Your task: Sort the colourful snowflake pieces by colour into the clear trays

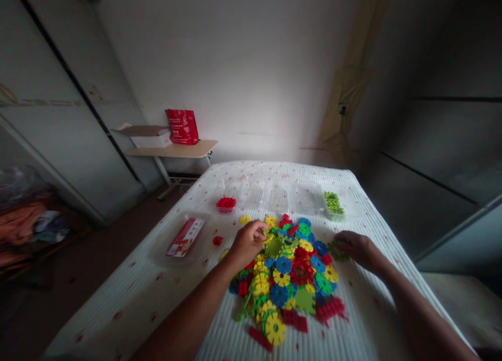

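In the head view, the mixed pile of plastic pieces (283,265) sits on white cloth (157,298) directly between the forearms, a placement that seems to suit both hands. The left hand (248,241) reaches over the pile's upper left edge, its fingers bent together beside yellow and green pieces; whether they grip one, I cannot tell. The right hand (358,246) is just off the pile's right side, fingers curled over loose green pieces (337,253); gripped or merely covered is unclear.

Beyond the pile stands a row of transparent compartments (279,194), with red pieces (226,204) at the left end and lime pieces (333,202) at the right, apparently kept apart by colour. A labelled transparent lid (159,248) lies at the left, seemingly out of the hands' way.

The widest room runs left of the pile, where one lone red piece (217,240) lies. On the right, the cloth's edge slopes near the right forearm, so space is tighter there.
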`<state>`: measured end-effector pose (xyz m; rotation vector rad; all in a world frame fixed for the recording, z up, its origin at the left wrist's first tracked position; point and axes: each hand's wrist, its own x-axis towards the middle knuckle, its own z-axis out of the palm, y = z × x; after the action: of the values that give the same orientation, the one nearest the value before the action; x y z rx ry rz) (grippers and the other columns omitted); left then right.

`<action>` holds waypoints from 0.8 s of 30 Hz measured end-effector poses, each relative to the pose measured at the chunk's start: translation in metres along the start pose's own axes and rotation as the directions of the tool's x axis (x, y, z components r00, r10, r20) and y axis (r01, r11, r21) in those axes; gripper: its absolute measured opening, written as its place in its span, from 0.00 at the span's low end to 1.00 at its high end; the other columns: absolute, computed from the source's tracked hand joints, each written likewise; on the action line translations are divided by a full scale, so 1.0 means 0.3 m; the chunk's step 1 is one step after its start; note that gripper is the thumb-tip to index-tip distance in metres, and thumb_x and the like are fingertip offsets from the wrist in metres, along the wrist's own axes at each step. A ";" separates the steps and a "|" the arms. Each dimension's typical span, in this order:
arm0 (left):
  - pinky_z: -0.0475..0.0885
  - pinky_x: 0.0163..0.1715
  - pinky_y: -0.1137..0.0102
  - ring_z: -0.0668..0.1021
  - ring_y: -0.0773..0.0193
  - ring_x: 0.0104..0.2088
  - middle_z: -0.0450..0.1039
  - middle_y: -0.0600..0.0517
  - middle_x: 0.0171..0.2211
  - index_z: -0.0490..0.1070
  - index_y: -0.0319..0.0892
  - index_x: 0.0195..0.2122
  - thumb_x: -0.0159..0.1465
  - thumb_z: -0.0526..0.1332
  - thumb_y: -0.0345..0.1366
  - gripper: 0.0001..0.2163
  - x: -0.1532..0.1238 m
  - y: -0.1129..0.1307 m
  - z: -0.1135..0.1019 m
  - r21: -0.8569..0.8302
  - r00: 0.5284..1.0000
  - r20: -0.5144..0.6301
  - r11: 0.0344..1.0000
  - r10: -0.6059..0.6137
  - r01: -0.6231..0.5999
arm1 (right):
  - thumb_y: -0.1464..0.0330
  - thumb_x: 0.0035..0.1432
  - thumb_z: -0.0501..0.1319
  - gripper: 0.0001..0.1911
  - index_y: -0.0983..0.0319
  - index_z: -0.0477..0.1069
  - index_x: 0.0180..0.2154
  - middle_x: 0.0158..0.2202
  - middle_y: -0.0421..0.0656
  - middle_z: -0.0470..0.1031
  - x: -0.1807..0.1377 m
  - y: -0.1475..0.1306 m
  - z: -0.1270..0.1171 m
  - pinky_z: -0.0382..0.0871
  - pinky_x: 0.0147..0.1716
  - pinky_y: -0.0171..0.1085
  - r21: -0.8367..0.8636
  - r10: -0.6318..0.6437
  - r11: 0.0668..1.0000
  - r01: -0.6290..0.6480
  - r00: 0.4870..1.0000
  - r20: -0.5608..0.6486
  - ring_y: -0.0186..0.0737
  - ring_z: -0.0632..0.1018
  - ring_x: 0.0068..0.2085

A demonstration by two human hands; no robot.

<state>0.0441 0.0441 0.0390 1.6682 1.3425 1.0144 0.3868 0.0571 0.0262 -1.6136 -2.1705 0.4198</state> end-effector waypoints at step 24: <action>0.65 0.37 0.68 0.68 0.63 0.35 0.67 0.50 0.30 0.73 0.44 0.33 0.58 0.52 0.23 0.12 -0.135 0.133 0.012 0.629 0.905 0.222 0.655 0.364 -0.418 | 0.63 0.50 0.57 0.14 0.60 0.73 0.39 0.39 0.46 0.76 -0.012 0.023 -0.023 0.72 0.36 0.38 0.090 -0.033 0.995 0.032 0.999 0.006 0.41 0.77 0.37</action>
<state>0.0575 -0.0026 0.0690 2.6094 1.4153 0.7030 0.3969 0.0556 0.0284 -1.5286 -2.1479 0.5070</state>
